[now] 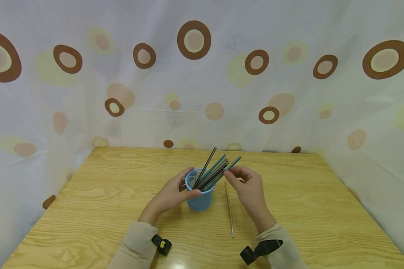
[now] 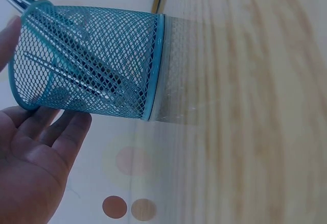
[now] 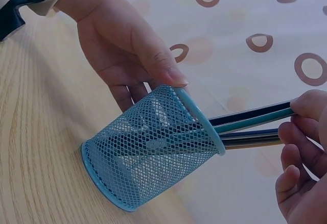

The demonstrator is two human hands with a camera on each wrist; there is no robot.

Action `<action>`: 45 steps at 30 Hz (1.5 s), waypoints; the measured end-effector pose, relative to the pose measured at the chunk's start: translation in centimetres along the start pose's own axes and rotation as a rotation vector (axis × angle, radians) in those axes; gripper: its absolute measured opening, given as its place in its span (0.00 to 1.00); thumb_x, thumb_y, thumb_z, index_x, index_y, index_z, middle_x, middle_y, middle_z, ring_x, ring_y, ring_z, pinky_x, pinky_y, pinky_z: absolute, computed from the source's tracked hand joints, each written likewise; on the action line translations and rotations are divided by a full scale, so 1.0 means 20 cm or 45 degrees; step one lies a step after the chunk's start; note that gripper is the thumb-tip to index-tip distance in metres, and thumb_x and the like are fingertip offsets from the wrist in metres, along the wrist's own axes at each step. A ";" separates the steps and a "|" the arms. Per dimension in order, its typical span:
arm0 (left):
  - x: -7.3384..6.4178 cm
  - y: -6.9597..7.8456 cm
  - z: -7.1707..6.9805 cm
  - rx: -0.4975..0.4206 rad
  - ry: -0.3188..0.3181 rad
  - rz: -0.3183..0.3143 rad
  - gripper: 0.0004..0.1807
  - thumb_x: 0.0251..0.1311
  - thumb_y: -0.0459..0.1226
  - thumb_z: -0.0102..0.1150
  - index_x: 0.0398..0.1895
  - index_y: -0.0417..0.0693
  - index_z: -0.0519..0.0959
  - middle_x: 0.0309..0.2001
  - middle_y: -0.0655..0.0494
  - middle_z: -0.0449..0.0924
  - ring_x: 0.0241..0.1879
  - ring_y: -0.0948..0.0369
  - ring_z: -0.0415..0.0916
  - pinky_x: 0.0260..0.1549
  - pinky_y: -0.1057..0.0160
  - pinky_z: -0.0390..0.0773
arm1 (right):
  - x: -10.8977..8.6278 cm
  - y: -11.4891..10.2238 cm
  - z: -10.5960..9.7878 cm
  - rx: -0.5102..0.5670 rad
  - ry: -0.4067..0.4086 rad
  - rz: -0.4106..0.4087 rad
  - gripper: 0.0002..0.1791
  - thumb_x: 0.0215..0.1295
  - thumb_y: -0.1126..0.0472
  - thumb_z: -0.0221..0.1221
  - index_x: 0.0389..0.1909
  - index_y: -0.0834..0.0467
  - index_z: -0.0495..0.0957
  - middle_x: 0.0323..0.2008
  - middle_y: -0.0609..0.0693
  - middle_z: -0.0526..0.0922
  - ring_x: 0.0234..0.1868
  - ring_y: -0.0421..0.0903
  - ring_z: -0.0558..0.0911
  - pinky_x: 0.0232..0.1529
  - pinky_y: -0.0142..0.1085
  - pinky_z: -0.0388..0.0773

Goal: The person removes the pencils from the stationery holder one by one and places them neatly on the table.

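A blue mesh pencil cup (image 1: 200, 202) stands on the table, with several pencils (image 1: 213, 175) leaning to the right out of its mouth. My left hand (image 1: 173, 192) grips the cup from the left, the thumb at the near rim and the fingers round the far side. Above the right rim, my right hand (image 1: 251, 188) pinches a teal pencil (image 3: 260, 119) between thumb and fingertips; its lower end is still inside the cup. Dark pencils crowd beside those fingertips. Through the mesh in the left wrist view, the pencil shafts (image 2: 84, 63) slant down to the base.
A wood-coloured pencil (image 1: 229, 213) lies on the table just right of the cup, between it and the right forearm. The wood-grain table (image 1: 306, 201) meets a patterned curtain (image 1: 202, 86) at the back and sides.
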State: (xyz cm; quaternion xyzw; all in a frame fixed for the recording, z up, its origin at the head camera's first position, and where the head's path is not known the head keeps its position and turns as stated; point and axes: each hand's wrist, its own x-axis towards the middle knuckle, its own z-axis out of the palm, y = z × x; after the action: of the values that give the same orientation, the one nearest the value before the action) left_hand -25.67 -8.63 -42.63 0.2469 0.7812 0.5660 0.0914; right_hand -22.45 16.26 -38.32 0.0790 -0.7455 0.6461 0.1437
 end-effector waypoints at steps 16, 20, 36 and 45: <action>0.00 0.00 0.00 -0.005 0.001 0.016 0.44 0.62 0.45 0.67 0.78 0.56 0.54 0.72 0.49 0.60 0.70 0.48 0.60 0.67 0.48 0.63 | 0.00 -0.03 -0.03 0.038 0.022 -0.021 0.14 0.66 0.58 0.66 0.39 0.68 0.83 0.35 0.50 0.83 0.40 0.47 0.78 0.39 0.33 0.78; 0.00 0.00 0.00 -0.008 0.003 0.019 0.45 0.63 0.45 0.67 0.78 0.55 0.53 0.73 0.48 0.59 0.70 0.47 0.60 0.67 0.47 0.63 | 0.00 -0.03 -0.03 0.039 0.021 -0.021 0.14 0.66 0.58 0.66 0.39 0.68 0.83 0.35 0.51 0.83 0.41 0.47 0.78 0.40 0.33 0.78; -0.01 0.01 0.00 -0.007 0.002 0.004 0.45 0.62 0.46 0.67 0.78 0.56 0.53 0.72 0.50 0.60 0.71 0.48 0.60 0.67 0.49 0.63 | 0.00 -0.09 -0.05 0.070 0.061 -0.053 0.15 0.66 0.59 0.65 0.39 0.70 0.82 0.36 0.50 0.84 0.42 0.46 0.80 0.43 0.33 0.79; -0.01 0.01 0.00 -0.005 0.003 0.009 0.45 0.62 0.46 0.67 0.78 0.56 0.53 0.73 0.49 0.60 0.71 0.48 0.59 0.67 0.48 0.62 | 0.00 -0.12 -0.08 0.127 0.114 -0.123 0.11 0.65 0.62 0.66 0.38 0.69 0.83 0.33 0.49 0.84 0.36 0.45 0.78 0.34 0.32 0.77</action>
State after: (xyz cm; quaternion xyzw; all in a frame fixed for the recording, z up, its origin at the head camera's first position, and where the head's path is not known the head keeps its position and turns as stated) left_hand -25.53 -8.66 -42.49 0.2488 0.7794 0.5680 0.0890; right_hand -21.62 17.43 -35.89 0.0931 -0.7004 0.6777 0.2037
